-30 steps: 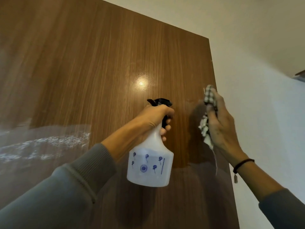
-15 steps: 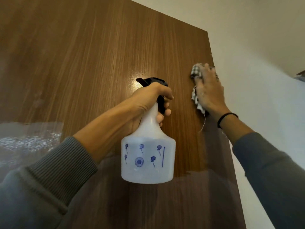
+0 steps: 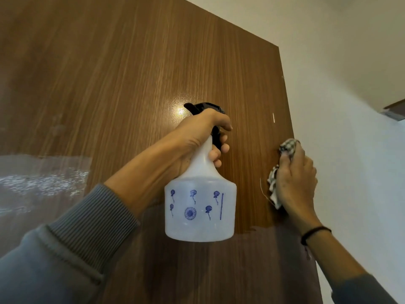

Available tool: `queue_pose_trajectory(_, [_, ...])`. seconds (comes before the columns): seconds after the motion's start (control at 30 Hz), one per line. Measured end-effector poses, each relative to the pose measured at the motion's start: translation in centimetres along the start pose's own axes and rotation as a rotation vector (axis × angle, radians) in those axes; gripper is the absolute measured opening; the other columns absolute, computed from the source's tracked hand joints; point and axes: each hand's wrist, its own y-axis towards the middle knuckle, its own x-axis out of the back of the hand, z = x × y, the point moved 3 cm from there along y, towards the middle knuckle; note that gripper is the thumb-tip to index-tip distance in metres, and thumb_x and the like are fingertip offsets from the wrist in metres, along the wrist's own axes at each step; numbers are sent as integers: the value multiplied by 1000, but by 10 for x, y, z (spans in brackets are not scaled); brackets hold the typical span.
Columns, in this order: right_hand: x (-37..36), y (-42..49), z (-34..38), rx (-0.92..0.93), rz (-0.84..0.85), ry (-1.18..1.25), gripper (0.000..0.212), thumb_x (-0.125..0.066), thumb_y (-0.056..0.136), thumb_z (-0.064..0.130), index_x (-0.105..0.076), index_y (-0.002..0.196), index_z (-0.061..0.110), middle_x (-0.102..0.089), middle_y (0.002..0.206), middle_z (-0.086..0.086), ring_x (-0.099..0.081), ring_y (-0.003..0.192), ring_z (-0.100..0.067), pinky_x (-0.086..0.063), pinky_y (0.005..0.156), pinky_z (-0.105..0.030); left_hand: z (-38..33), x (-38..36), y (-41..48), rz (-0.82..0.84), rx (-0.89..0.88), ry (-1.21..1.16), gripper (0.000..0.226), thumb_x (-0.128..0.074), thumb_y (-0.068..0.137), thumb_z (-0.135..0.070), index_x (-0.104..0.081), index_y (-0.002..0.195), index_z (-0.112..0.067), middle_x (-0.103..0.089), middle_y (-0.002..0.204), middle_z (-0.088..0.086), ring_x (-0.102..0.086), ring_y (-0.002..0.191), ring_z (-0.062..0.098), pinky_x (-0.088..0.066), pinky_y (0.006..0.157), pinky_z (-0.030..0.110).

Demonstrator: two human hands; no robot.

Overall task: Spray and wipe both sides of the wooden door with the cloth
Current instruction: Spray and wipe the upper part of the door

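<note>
Wiping in hand: our right hand (image 3: 295,183) clamps cloth (image 3: 288,147) to right edge of door (image 3: 131,73), left hand (image 3: 197,134) grips spray bottle (image 3: 200,207); next, we judge, fresh spray leftward.

i can read no words, numbers or brand names from my feed. the spray bottle (image 3: 200,207) carries only blue printed flower shapes and one upright blue line, no letters. the wooden door (image 3: 131,84) shows no legible marking.
</note>
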Motion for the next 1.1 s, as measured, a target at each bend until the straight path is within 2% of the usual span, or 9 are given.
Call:
queue_pose_trajectory(0.17, [-6,-10,-4,-30,-37,-5,48,-31,109,35,-30,155,20,-40,154,-9,-39,139,-31,-34,115,-52,0,1,-1,-4,-8,-22,22,-61,90,-16,-53,72,-8,-56,65,9,-39,32,11,-44,39,21])
queue_pose_trajectory(0.23, [-10,-17,6,-1,-41,-13,49,-31,108,34,-29,154,19,-32,159,-10,-31,146,-32,-31,118,-54,0,1,-1,1,-10,-23,21,-61,91,-16,-53,73,-8,-56,66,9,-40,32,11,-44,39,20])
queue_pose_trajectory(0.33, [-21,-44,36,227,46,31,54,-25,107,38,-22,158,22,-15,168,-5,-8,156,-23,-15,125,-46,1,2,0,-5,-7,-23,20,-61,90,-16,-54,73,-8,-56,65,10,-39,31,11,-43,39,21])
queue_pose_trajectory(0.53, [-25,12,72,462,160,71,54,-26,106,44,-22,159,33,-13,169,8,-5,155,-9,-15,121,-42,3,0,2,-21,-4,5,22,-62,90,-17,-54,72,-7,-56,63,10,-38,30,12,-42,38,20])
queue_pose_trajectory(0.7, [-25,102,66,283,127,104,53,-32,110,37,-23,160,24,-16,169,2,-10,156,-19,-15,126,-49,3,0,3,-37,9,0,21,-61,90,-17,-53,73,-7,-56,64,10,-38,29,11,-42,36,21])
queue_pose_trajectory(0.83, [-26,104,79,251,137,75,51,-32,109,31,-27,158,19,-18,168,-5,-12,155,-25,-16,125,-51,3,1,3,-26,27,1,22,-62,89,-18,-53,72,-7,-56,62,9,-40,29,12,-42,37,21])
queue_pose_trajectory(0.97, [-33,62,120,573,239,68,52,-32,109,34,-24,159,26,-9,170,-2,-6,156,-21,-5,118,-37,2,-1,7,-40,25,27,25,-61,89,-20,-53,71,-6,-56,58,9,-39,28,13,-41,36,22])
queue_pose_trajectory(1.03, [-38,51,137,739,313,89,56,-31,106,36,-23,160,25,-9,170,-1,-3,156,-18,-5,121,-37,2,-2,10,-70,25,46,27,-60,91,-22,-52,70,-6,-55,56,9,-38,27,14,-40,36,21])
queue_pose_trajectory(1.1, [-40,58,141,793,360,124,56,-31,105,34,-24,160,26,-11,170,3,-2,156,-13,-7,124,-42,1,-2,12,-77,49,60,28,-60,91,-23,-52,70,-6,-54,57,9,-38,27,14,-41,36,21])
